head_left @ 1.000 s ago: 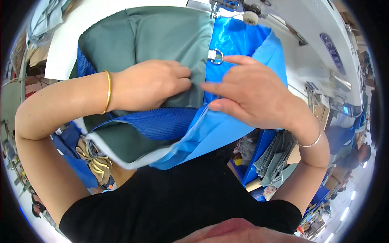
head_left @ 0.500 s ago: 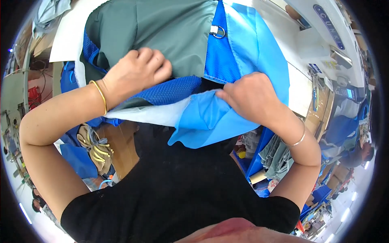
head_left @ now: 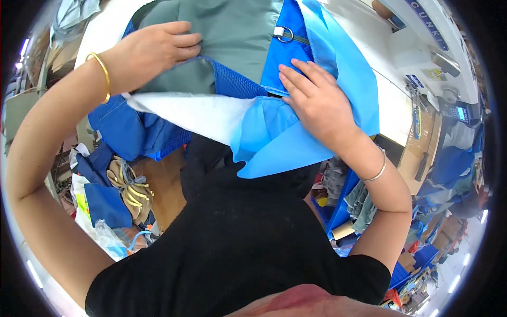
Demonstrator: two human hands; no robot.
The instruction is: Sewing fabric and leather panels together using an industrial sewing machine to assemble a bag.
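Note:
A sewn fabric piece lies across the white table, with a grey-green panel (head_left: 237, 42), bright blue mesh (head_left: 237, 79) and light blue cloth (head_left: 354, 84). My left hand (head_left: 153, 53) rests on the grey-green panel at its left side, fingers stretched and slightly bent; its thumb is hidden. My right hand (head_left: 319, 103) lies with spread fingers over the blue mesh and light blue cloth. Just above those fingers, a metal D-ring (head_left: 285, 35) sits on a strap. White padding (head_left: 195, 111) and a folded-back light blue flap (head_left: 285, 142) hang over the near edge, towards my body.
A white sewing machine (head_left: 417, 53) stands at the right, with a small control panel (head_left: 458, 113). Scissors or a similar tool (head_left: 416, 113) lie beside the table edge. Bundled tan pieces (head_left: 134, 195) and dark blue cloth (head_left: 121, 127) are at lower left; a blue bin (head_left: 338, 211) is at lower right.
My left hand has moved up and left, its fingers uncurling from a loose fist. The right hand has opened from a pinch on the light blue edge and flattened onto the cloth.

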